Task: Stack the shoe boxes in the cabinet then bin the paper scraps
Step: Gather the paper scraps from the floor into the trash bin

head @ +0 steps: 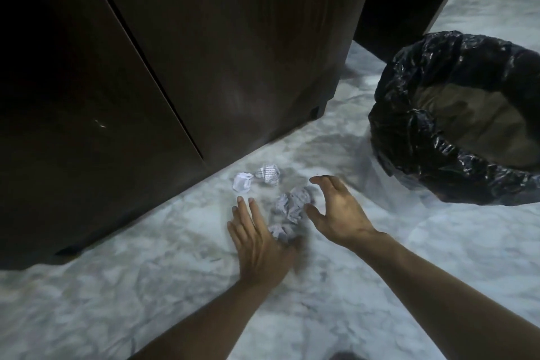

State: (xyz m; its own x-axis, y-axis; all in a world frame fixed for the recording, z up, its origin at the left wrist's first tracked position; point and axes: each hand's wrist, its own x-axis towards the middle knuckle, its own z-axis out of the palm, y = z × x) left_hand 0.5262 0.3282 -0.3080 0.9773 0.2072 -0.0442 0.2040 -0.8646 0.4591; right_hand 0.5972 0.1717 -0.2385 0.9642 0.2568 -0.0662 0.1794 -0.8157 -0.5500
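Several crumpled paper scraps lie on the marble floor in front of the dark cabinet (pixel 204 52), whose doors are closed. A grey clump of scraps (pixel 293 206) sits between my hands. Two whiter balls, a plain one (pixel 242 181) and a printed one (pixel 268 174), lie just beyond it. My left hand (pixel 257 240) rests flat with straight fingers at the clump's left side. My right hand (pixel 339 210) hovers open at the clump's right, fingers spread and slightly curved. Neither hand holds anything. No shoe boxes are in view.
A bin lined with a black plastic bag (pixel 455 114) stands on the floor to the right, its mouth open toward me. The cabinet's lower edge runs diagonally just behind the scraps. Pale marble floor (pixel 146 286) extends toward me.
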